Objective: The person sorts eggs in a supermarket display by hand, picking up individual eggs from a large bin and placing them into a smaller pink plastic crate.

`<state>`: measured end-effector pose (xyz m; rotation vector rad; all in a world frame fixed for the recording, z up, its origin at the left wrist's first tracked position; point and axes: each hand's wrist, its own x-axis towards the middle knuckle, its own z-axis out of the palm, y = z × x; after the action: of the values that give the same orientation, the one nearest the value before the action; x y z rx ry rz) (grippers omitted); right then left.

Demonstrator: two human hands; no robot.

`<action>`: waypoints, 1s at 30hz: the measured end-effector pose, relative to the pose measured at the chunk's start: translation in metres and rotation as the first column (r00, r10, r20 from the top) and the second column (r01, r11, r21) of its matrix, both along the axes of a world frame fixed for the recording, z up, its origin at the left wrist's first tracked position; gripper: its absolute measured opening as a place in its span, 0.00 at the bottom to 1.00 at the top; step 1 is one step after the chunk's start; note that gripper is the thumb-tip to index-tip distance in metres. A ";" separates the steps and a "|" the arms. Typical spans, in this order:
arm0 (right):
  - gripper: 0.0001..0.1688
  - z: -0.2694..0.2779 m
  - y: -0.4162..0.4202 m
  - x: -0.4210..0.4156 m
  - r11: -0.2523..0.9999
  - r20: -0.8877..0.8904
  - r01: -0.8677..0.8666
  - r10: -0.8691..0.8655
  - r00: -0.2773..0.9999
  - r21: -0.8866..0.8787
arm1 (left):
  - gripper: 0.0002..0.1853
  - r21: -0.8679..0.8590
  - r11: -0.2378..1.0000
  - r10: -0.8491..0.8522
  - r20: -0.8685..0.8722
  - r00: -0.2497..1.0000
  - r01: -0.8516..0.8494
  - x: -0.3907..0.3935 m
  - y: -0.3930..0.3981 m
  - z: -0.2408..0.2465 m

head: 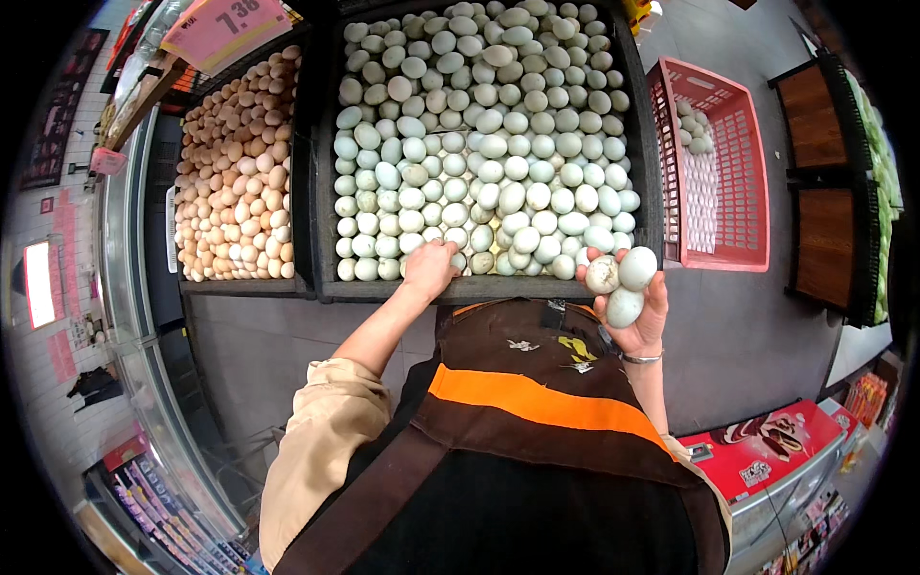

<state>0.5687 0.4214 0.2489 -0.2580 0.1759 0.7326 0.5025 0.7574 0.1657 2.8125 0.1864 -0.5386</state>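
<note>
A wide dark-framed display bin point(517, 288) holds many pale blue-green eggs point(512, 197), heaped high at the back and lying in rows nearer me. My left hand point(430, 267) reaches over the bin's front edge, its bent fingers down among the front eggs. Whether those fingers grip an egg is hidden. At the front right corner, my right hand point(647, 316) is palm up and holds three eggs: a dirt-speckled one point(602, 275), a clean pale one point(637, 269) and a greenish one point(624, 307). Bits of egg tray point(453, 144) show between the rows.
Brown eggs point(233, 180) fill the adjoining bin on the left, under a pink price sign point(226, 32). On the right stands a pink plastic basket point(755, 180) with a few eggs point(693, 128) and a tray inside. A red-topped freezer point(769, 445) is behind me, right.
</note>
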 end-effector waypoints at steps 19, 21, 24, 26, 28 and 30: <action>0.34 0.017 0.008 0.003 0.999 0.000 -0.053 0.053 0.999 0.011 | 0.04 0.261 0.913 -0.361 0.157 0.919 0.313 0.053 -0.031 -0.038; 0.34 0.017 0.007 0.006 0.997 0.011 -0.072 0.071 0.997 0.007 | 0.05 0.282 0.898 -0.393 0.171 0.903 0.337 0.052 -0.029 -0.040; 0.35 0.015 0.004 0.009 0.996 0.020 -0.088 0.088 0.996 0.001 | 0.19 0.253 0.876 -0.441 0.073 0.895 0.411 0.055 -0.023 -0.040; 0.34 0.009 0.000 0.012 0.994 0.019 -0.113 0.113 0.993 -0.002 | 0.18 0.196 0.874 -0.461 0.043 0.887 0.445 0.059 -0.016 -0.039; 0.34 0.006 -0.003 0.014 0.992 0.019 -0.129 0.129 0.992 0.003 | 0.18 0.162 0.864 -0.485 0.008 0.875 0.477 0.064 -0.015 -0.034; 0.34 0.006 -0.005 0.014 0.991 0.014 -0.131 0.131 0.991 0.014 | 0.19 0.203 0.819 -0.548 0.002 0.836 0.536 0.064 -0.015 -0.035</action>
<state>0.5828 0.4161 0.2551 -0.2623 0.1417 0.8619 0.5665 0.7422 0.1310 3.0562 -0.6375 -0.5727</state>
